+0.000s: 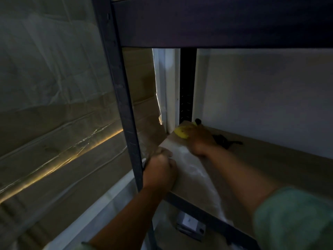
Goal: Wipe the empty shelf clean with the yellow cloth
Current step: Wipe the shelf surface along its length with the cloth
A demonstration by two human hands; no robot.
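The shelf board [270, 170] is a brown panel in a dark metal rack, seen in dim light. My right hand [200, 141] reaches to the board's far left corner and presses the yellow cloth [182, 132] onto it; only a crumpled bit of the cloth shows past my fingers. My left hand [160, 170] is closed around the rack's front left upright [126, 112] at the board's near corner. A pale dusty streak [194, 168] runs along the left part of the board between my hands.
A small black object [225, 140] lies on the board just right of my right hand. Another shelf [216, 22] hangs close overhead. Plastic-wrapped cardboard [54, 123] stands left of the rack. A white wall is behind. A small grey box [191, 225] lies below the board.
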